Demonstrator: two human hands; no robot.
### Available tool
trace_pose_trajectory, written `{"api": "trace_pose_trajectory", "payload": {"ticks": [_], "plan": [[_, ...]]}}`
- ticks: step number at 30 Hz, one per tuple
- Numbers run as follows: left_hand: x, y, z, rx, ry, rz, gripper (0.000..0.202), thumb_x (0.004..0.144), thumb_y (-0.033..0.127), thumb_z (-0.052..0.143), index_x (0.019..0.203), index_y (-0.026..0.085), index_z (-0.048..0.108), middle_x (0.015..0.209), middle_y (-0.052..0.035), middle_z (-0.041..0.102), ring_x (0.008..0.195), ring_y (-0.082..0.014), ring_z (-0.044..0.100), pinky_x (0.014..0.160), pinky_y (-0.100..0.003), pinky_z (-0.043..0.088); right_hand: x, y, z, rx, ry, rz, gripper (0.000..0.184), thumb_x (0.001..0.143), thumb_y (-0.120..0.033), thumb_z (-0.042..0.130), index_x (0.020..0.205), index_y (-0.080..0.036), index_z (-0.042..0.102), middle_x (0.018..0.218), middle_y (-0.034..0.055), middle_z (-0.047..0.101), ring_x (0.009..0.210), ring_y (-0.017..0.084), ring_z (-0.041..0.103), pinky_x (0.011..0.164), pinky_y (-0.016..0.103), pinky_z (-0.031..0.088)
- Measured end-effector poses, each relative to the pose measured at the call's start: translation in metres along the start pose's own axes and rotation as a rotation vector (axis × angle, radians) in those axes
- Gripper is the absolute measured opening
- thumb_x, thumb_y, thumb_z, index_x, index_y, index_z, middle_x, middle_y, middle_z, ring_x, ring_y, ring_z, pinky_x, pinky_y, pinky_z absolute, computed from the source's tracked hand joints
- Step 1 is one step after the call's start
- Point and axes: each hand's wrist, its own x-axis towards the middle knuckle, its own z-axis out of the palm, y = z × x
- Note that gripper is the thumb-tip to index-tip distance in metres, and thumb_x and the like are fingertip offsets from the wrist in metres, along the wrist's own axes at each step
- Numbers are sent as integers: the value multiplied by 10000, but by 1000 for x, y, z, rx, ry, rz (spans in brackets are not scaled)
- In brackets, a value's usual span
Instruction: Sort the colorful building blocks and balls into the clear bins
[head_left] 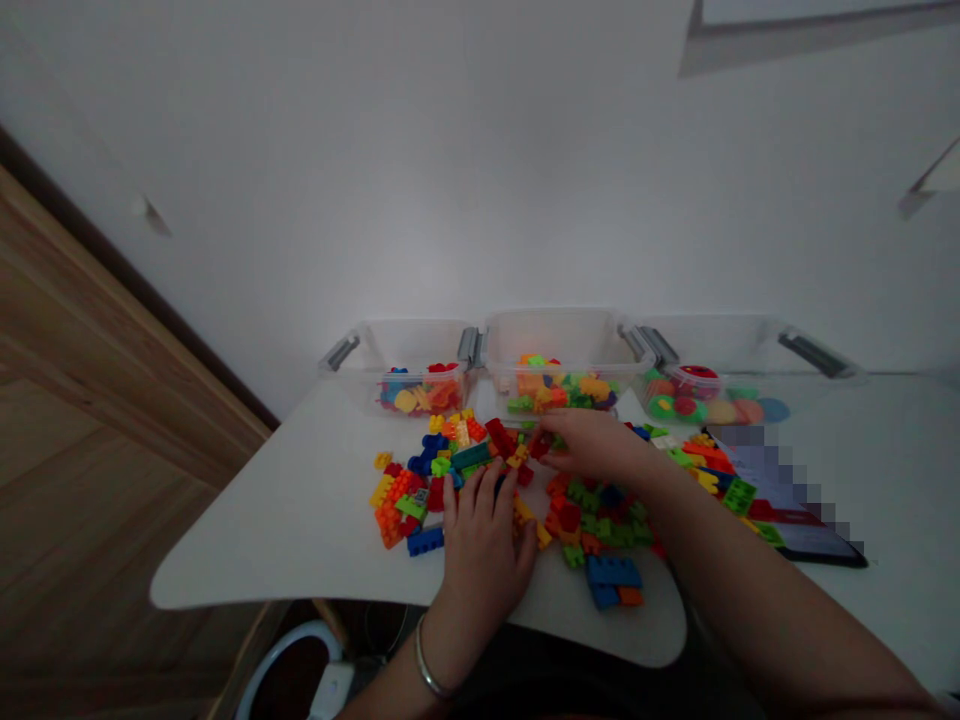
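Note:
My left hand (pixel 484 530) lies palm down at the near side of a pile of toy building bricks, its fingers spread over them and nothing visibly gripped. My right hand (pixel 589 440) reaches across the pile, fingertips closed around a red brick (pixel 538 443). Just left of that brick are another red brick (pixel 499 437) and a teal brick (pixel 471 456). A long blue brick (pixel 426 542) rests beside my left hand. Green bricks (pixel 604 525) lie below my right forearm. Closer to the table edge sit blue bricks (pixel 615 572) with an orange one against them.
Three clear plastic bins stand along the wall: the left bin (pixel 412 345), middle bin (pixel 555 335) and right bin (pixel 727 345), each with colourful pieces inside. A tablet (pixel 795 510) lies at right, bricks along its left edge. The white table (pixel 247 540) has a curved front edge.

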Motion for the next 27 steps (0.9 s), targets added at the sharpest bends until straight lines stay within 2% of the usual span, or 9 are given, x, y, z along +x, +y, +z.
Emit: {"api": "trace_pose_trajectory", "payload": {"ticks": [2, 4, 8, 11, 14, 18, 20, 24, 27], "plan": [[0, 0, 0, -1, 4, 0, 458, 863, 270, 544, 1312, 187, 572, 1373, -103, 576, 1255, -314, 500, 1158, -628, 199, -5, 2, -11, 41, 90, -7, 213, 816, -317, 623, 1002, -233, 680, 975, 44, 715, 868, 202, 659, 710, 296, 477], [0, 0, 1, -1, 8, 5, 459, 862, 274, 546, 1312, 184, 572, 1373, -107, 576, 1251, -317, 502, 1155, -631, 205, -11, 7, -23, 77, 233, -14, 208, 812, -309, 621, 998, -231, 673, 904, 34, 701, 770, 174, 631, 675, 291, 465], [0, 0, 0, 16, 3, 8, 458, 856, 275, 553, 1305, 189, 575, 1372, -105, 575, 1244, -317, 509, 1151, -636, 220, -22, 17, -41, 139, 642, -14, 207, 803, -315, 619, 980, -218, 661, 837, 35, 667, 680, 156, 573, 642, 299, 457], [0, 0, -1, 10, -8, 3, 455, 859, 276, 548, 1305, 192, 574, 1372, -99, 575, 1250, -315, 506, 1153, -636, 215, -26, 23, -43, 155, 963, 60, 237, 803, -363, 637, 990, -217, 635, 831, 36, 646, 657, 157, 546, 619, 312, 461], [0, 0, -1, -2, -8, 3, 455, 861, 273, 543, 1307, 192, 571, 1376, -99, 573, 1251, -312, 504, 1156, -636, 206, -26, 26, -40, 173, 1162, 150, 278, 803, -407, 645, 1012, -228, 607, 882, 47, 649, 691, 173, 566, 605, 323, 472], [0, 0, -1, -9, -1, 1, 454, 857, 268, 543, 1304, 194, 575, 1372, -105, 576, 1248, -314, 502, 1155, -634, 201, -19, 32, -34, 210, 1223, 221, 282, 822, -429, 623, 1027, -239, 590, 922, 57, 666, 736, 187, 593, 632, 337, 480], [0, 0, -1, -7, -3, 2, 457, 856, 270, 543, 1306, 196, 572, 1369, -103, 577, 1250, -313, 502, 1155, -636, 201, -15, 39, -30, 238, 1212, 244, 288, 826, -430, 614, 1027, -226, 584, 922, 54, 677, 735, 181, 596, 642, 332, 476], [0, 0, -1, -2, -5, 4, 460, 857, 277, 544, 1308, 197, 569, 1372, -96, 575, 1253, -312, 503, 1158, -639, 196, -9, 52, -24, 261, 1091, 261, 294, 828, -423, 602, 1023, -203, 601, 895, 56, 702, 762, 193, 609, 728, 358, 481], [0, 0, -1, -7, -9, 1, 457, 860, 280, 541, 1308, 194, 571, 1375, -101, 573, 1253, -313, 501, 1160, -633, 195, -7, 54, -21, 144, 978, 299, 274, 818, -409, 616, 997, -204, 646, 868, 63, 719, 824, 240, 607, 834, 428, 450]]}}
